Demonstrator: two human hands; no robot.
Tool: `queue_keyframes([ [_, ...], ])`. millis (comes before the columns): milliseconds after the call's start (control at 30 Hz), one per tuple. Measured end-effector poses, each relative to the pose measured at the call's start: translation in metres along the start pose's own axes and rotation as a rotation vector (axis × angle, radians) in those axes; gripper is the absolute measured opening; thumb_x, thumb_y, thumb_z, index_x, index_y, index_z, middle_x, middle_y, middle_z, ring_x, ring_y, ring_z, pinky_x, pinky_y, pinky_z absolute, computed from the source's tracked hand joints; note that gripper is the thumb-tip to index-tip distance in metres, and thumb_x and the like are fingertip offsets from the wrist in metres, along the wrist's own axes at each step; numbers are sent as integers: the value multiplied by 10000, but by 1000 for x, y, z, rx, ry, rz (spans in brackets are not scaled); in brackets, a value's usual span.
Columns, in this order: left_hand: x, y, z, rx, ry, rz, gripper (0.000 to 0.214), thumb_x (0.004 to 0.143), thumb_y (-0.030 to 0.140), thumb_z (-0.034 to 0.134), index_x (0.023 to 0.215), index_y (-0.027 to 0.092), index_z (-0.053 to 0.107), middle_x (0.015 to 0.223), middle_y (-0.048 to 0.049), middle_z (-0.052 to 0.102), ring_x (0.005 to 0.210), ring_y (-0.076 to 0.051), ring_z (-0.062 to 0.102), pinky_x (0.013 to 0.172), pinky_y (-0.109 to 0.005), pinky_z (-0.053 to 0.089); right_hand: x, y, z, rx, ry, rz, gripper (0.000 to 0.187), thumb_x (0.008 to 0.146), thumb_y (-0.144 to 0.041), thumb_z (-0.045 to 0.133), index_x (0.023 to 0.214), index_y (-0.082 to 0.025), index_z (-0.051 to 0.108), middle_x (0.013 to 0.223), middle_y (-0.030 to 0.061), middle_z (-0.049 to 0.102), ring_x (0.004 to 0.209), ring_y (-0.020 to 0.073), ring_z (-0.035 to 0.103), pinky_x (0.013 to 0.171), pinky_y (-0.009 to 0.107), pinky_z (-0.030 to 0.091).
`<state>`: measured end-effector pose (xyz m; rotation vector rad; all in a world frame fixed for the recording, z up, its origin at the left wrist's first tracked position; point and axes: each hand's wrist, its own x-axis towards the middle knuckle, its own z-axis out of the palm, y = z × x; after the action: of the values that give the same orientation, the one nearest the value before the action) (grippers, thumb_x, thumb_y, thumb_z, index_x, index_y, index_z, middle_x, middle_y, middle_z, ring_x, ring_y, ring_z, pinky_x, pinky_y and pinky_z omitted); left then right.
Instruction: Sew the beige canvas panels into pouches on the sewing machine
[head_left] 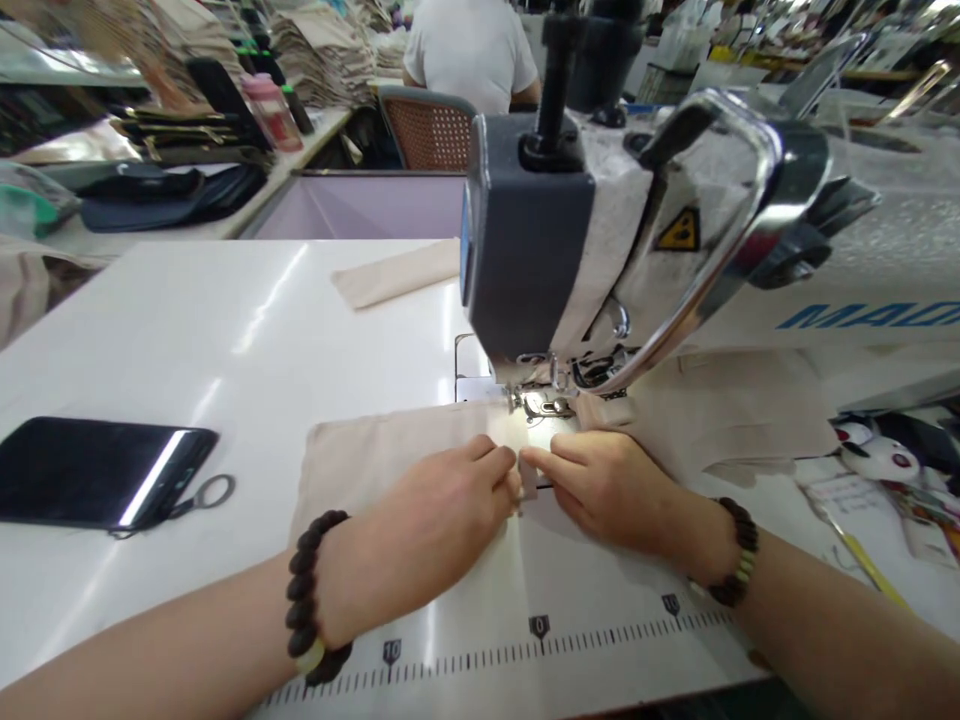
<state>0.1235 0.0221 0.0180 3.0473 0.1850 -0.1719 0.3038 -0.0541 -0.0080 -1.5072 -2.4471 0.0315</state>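
Note:
A beige piece of fabric [375, 450] lies on the white table of the sewing machine [532, 220], its right edge near the lit presser foot [547, 405]. My left hand [427, 520] rests over this fabric, fingers curled and closed on its edge just in front of the foot. Opposite it, my right hand [615, 490] reaches in from the right, thumb and index finger pinched at the same edge. The two sets of fingertips almost meet. Exactly what lies between the right fingertips is partly hidden, but it looks like the fabric's edge.
Left on the table lie a phone [97, 475] and a partly covered pair of scissors [214, 492]. A beige strip [397, 272] is behind, and more beige fabric [735, 405] sits under the machine arm. A yellow tool [874, 570] lies right. A person [472, 50] sits ahead.

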Motion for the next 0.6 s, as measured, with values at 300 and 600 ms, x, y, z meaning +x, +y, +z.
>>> queue_keyframes([
  [300, -2, 6, -5, 31, -50, 45, 249, 849, 14, 385, 1004, 76, 569, 1003, -122, 624, 958, -227, 565, 802, -328, 502, -7, -4, -6, -8, -62, -126, 269, 889, -142, 343, 835, -154, 606, 649, 18, 542, 546, 144, 433, 501, 304, 255],
  [600, 2, -11, 7, 44, 93, 7, 317, 889, 29, 300, 1100, 63, 534, 1115, -135, 618, 1104, -196, 551, 976, -316, 445, 0, -4, -2, -56, -37, 3, 257, 869, -122, 368, 911, -142, 621, 644, 20, 551, 540, 139, 452, 495, 297, 267],
])
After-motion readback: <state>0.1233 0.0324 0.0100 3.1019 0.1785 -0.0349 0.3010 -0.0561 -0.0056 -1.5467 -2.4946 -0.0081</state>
